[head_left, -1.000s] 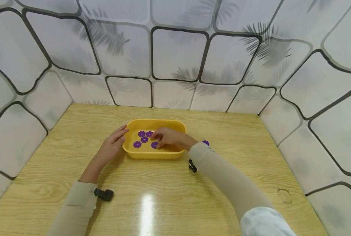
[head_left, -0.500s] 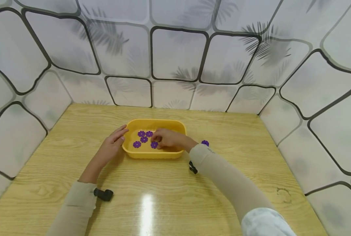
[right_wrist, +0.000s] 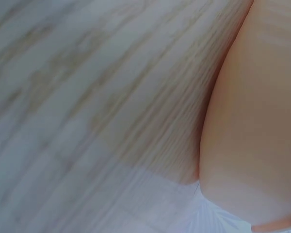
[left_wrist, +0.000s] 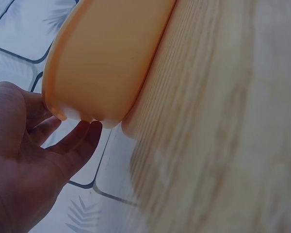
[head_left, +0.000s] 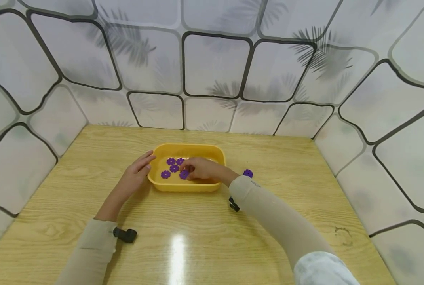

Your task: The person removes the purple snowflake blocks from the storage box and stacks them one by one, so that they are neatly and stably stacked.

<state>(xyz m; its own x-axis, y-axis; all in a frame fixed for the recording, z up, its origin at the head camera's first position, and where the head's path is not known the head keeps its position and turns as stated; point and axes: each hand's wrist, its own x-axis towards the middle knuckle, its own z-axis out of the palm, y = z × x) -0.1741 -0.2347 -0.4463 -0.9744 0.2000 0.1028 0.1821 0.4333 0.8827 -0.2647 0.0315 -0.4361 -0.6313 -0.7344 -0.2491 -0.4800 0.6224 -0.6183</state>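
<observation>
A yellow plastic bin [head_left: 187,187] stands on the table, with several purple flower-shaped discs [head_left: 166,174] on its floor. My right hand [head_left: 202,168] reaches in over the bin's right end. Its thumb and forefinger pinch one purple flower-shaped disc [head_left: 184,174], partly covered by the fingertips. At the bin's left end, the fairly straight fingers of my left hand [head_left: 137,174] rest against the rim. The left wrist view has that hand [left_wrist: 43,155] with fingertips touching the bin's end wall [left_wrist: 102,63]. Only the bin's outer wall [right_wrist: 257,121] and the table appear in the right wrist view.
Another purple disc [head_left: 248,173] lies on the wooden table [head_left: 162,237], right of the bin and close to the right sleeve. A wall covering [head_left: 215,63] with stone outlines and leaf shapes borders the table at the back and sides. Each wrist carries a black camera [head_left: 126,235].
The right hand has shifted slightly left inside the bin, and the disc at its fingertips has moved left with it. The left hand and the bin have stayed in place.
</observation>
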